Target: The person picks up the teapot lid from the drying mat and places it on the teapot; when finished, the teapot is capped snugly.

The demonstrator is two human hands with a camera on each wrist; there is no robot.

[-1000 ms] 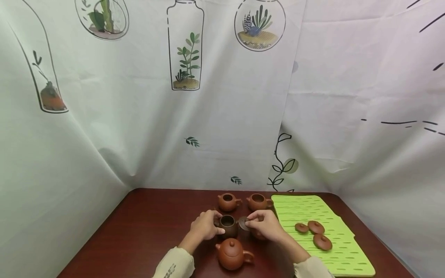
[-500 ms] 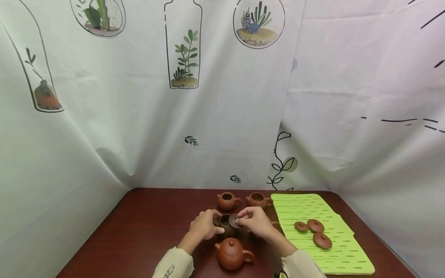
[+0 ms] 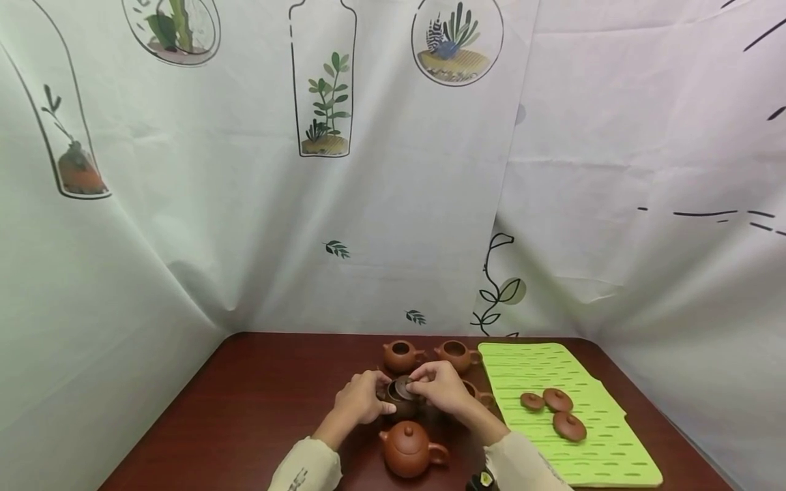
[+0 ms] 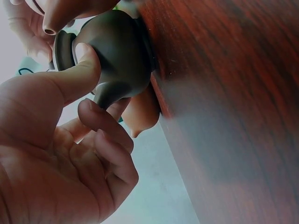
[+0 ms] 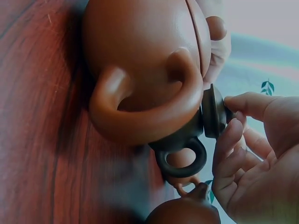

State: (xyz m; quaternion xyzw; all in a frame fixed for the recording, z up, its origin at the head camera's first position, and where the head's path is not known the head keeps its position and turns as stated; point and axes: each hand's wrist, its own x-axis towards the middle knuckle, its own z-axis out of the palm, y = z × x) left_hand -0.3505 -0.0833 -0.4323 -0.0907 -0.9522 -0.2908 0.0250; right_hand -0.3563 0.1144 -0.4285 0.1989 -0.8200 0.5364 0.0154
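Note:
A dark brown teapot [image 3: 402, 409] stands mid-table, its spout toward my left hand [image 3: 362, 399]. That hand holds the pot, thumb on its near side below the rim and fingers about the spout, as the left wrist view shows. My right hand [image 3: 445, 389] pinches the knob of a dark round lid [image 5: 214, 112]. The lid is tilted right at the pot's mouth, with a gap showing along one side in the right wrist view. Just in front sits a reddish clay teapot [image 3: 408, 450] with its lid on, handle to the right.
Two lidless clay teapots [image 3: 400, 357] stand behind the hands. Another clay teapot [image 3: 485, 399] is mostly hidden by the right hand. On the right, a lime-green mat [image 3: 589, 464] bears three reddish lids [image 3: 569, 425]. A patterned cloth hangs along the table's back.
My right hand has moved left, carrying the dark lid from beside the dark teapot to over its mouth. My left hand has kept its hold on the pot.

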